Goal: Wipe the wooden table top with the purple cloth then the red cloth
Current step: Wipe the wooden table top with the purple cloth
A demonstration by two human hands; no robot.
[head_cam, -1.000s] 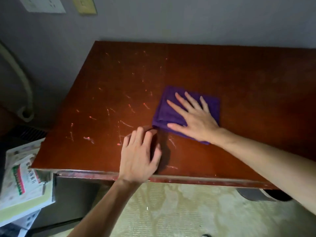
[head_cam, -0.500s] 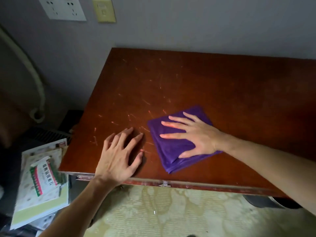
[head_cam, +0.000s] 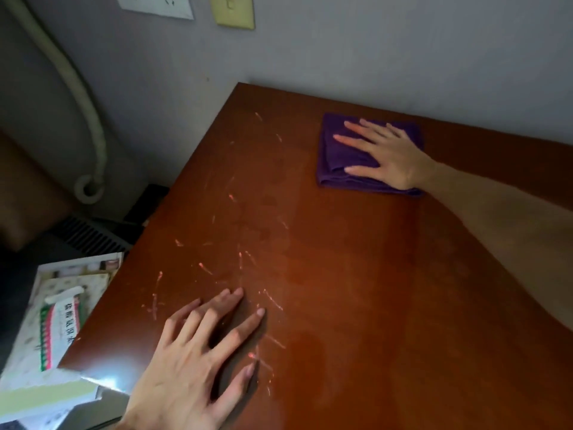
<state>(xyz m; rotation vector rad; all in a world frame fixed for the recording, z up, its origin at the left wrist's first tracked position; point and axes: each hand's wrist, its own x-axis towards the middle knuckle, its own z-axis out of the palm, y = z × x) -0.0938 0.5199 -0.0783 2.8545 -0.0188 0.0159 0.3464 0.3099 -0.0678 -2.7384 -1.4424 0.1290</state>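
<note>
Purple, soft and folded into a thick rectangle, the purple cloth now lies at the far edge of the tabletop, just beside the wall; half a second ago it sat near the front edge. Its long axis runs along the wall, folds stacked toward you. Your right hand presses flat on it, fingers spread. Your left hand rests flat on the scratched, glossy red-brown wood, well apart from the cloth, fingers splayed, holding nothing.
</note>
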